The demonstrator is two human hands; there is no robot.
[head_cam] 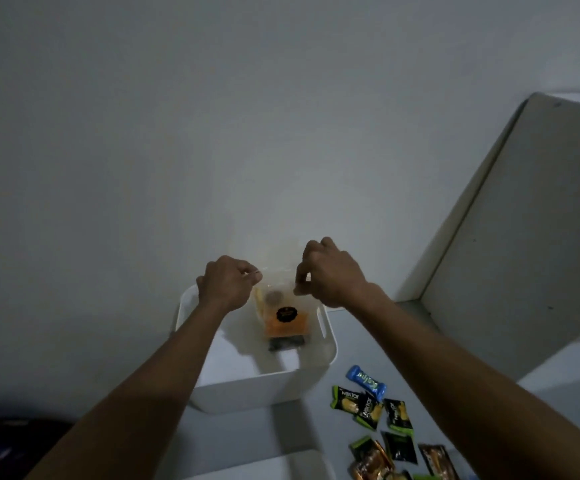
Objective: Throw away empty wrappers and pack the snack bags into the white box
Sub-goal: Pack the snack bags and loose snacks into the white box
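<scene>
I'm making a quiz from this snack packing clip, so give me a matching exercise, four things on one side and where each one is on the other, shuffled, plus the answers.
Things:
1. clear snack bag
2. blue wrapper
3. white box
4. green packets

Places:
A. on the table, against the wall
B. held by its top corners by the left hand and right hand over the box
C. lying below the blue one
D. on the table, just right of the box

Pairs: 1-B, 2-D, 3-A, 4-C

Box [264, 382] stood on table [247, 431] against wall [212, 133]. Clear bag [281, 317] hung over box, held between left hand [227, 282] and right hand [330, 275]. Snack packets [378, 414] lay right of box, nearer the person. Panel [524, 220] leaned far right.
</scene>
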